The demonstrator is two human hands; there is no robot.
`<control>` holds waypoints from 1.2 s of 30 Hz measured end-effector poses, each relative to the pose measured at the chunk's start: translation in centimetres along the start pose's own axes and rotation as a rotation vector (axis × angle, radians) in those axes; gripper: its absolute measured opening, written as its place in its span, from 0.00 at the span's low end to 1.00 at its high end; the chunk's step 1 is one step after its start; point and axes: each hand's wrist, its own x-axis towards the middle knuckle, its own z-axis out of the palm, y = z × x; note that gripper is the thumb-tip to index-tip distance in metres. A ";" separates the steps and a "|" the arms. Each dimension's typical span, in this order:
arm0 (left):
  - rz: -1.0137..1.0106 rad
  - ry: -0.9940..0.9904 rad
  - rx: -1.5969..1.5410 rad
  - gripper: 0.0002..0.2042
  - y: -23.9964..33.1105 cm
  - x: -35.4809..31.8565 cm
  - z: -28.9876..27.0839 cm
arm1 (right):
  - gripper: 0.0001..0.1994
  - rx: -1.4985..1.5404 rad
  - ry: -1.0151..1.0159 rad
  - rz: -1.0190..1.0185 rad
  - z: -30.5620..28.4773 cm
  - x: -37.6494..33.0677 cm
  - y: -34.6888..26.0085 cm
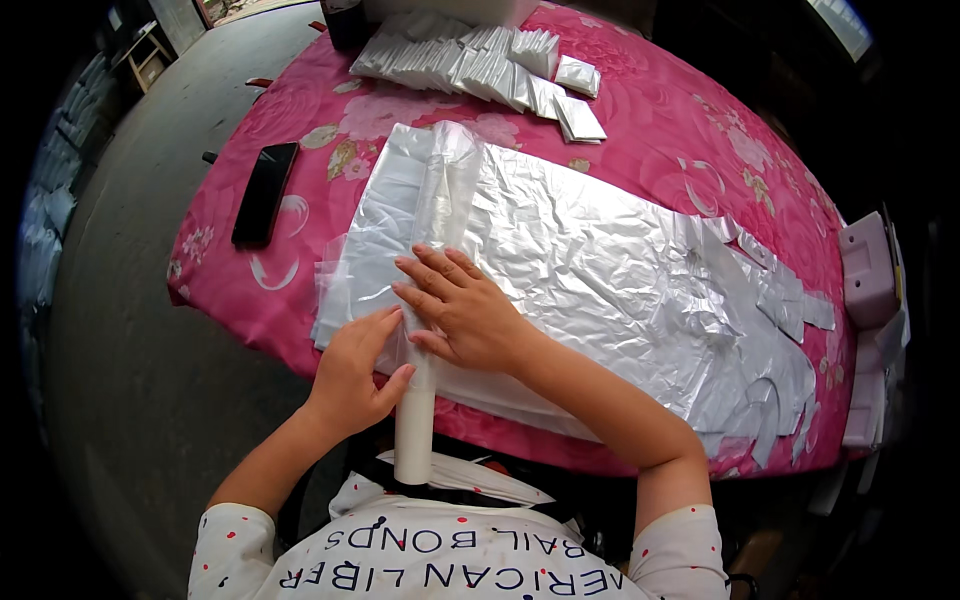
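A pale tube [414, 436] lies across the left part of a stack of silvery-white plastic bags [580, 270], pointing away from me. Its near end sticks out past the table edge, above my lap. Clear plastic film [447, 180] covers its far part. My right hand [462, 312] rests on the tube from above, fingers spread, palm down. Just left of it, my left hand [352, 372] touches the tube's left side with its fingertips, thumb held apart. Neither hand is wrapped round it. Cut strips and loose handles fringe the right end of the bags.
A pink flowered cloth [330, 110] covers the table. At the far side are rows of folded silvery packets [450, 60] beside a white box [500, 10] and a dark container [345, 22]. A black phone [265, 195] lies left. Pinkish foam trays [868, 270] stand at the right edge.
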 end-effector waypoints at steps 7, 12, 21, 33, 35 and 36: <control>-0.349 -0.057 0.114 0.42 0.6 -3.4 -0.9 | 0.17 0.031 -0.008 0.069 4.1 6.0 -2.9; -0.510 -0.085 -0.031 0.40 0.6 -6.7 -1.0 | 0.18 0.161 0.266 0.212 7.9 8.5 -5.9; -0.540 -0.108 -1.370 0.33 0.8 -6.7 -1.1 | 0.39 1.021 0.694 0.533 5.5 7.2 -4.7; -0.635 -0.388 -1.383 0.28 3.0 -1.6 -0.5 | 0.41 1.660 0.356 0.571 -2.2 3.0 -3.4; -0.672 -0.186 -0.888 0.17 2.8 -1.9 0.0 | 0.40 1.480 0.341 0.679 -1.6 2.0 -2.6; -0.676 -0.187 -0.945 0.17 3.0 -2.2 -0.1 | 0.35 1.481 0.398 0.664 -1.4 1.7 -2.8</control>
